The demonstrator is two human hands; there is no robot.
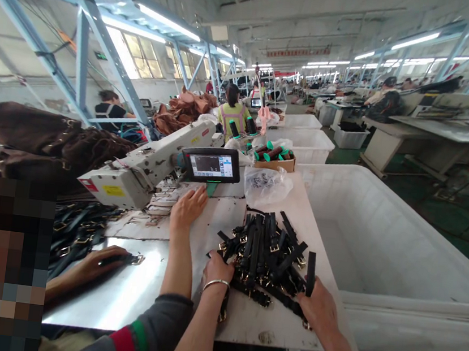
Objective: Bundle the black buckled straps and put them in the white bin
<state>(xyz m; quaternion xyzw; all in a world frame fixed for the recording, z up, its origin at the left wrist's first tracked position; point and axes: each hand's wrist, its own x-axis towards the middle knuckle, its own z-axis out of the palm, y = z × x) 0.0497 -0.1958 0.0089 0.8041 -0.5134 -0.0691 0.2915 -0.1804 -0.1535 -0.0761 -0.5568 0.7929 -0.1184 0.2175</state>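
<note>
A heap of black straps with gold buckles (267, 259) lies on the white worktable (221, 214). My left hand (217, 268), a metal bangle on its wrist, curls its fingers into the heap's left edge. My right hand (321, 307) closes on the straps at the heap's lower right, one strap standing up beside it. A co-worker's hand (187, 208), from a grey sleeve, rests flat on the table under the machine's screen. The co-worker's other hand (97, 264) holds a buckled strap on the steel plate.
A white sewing machine (145, 170) with a touch screen (211, 165) stands at the back left. Behind the heap are a clear plastic bag (265, 185) and a cardboard box of spools (274, 159). A large white bin (380, 239) borders the table's right. More straps (78, 225) and brown bags (46, 141) lie left.
</note>
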